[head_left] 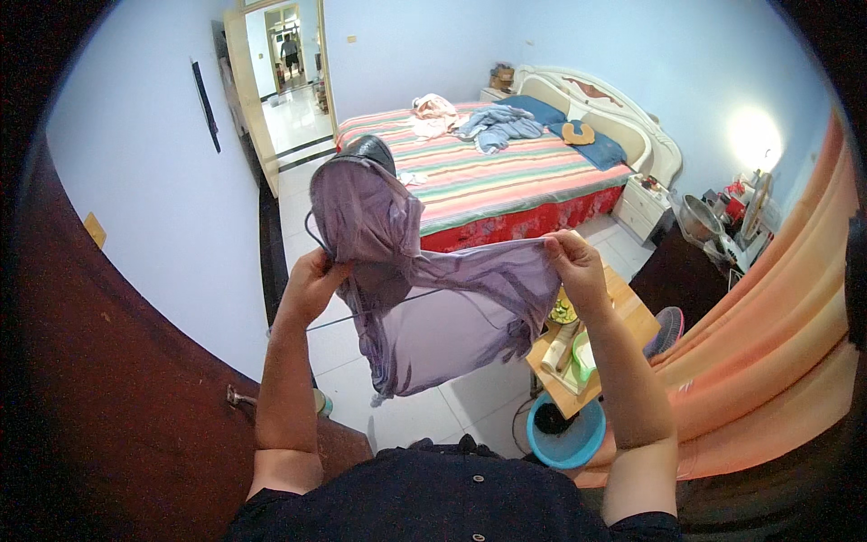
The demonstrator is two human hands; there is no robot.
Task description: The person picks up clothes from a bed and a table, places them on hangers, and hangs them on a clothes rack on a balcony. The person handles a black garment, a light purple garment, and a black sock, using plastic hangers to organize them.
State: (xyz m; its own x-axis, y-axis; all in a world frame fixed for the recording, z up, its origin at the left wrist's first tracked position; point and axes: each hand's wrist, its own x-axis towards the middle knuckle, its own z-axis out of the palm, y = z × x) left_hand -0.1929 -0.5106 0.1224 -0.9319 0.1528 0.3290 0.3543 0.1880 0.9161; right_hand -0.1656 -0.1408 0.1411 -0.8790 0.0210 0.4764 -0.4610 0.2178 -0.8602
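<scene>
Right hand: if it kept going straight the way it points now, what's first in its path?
The right hand grips the purple garment's edge, fingers aimed up-left toward the bed. Beyond the cloth, the striped bed looks like the first thing in that line, though depth is unclear: bare floor tiles lie between.

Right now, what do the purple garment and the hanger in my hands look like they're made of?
The purple garment looks like thin, sheer fabric, matte: light shows through and it drapes limply. The hanger seems to be slim dark wire, probably metal, though coated plastic is possible.
</scene>
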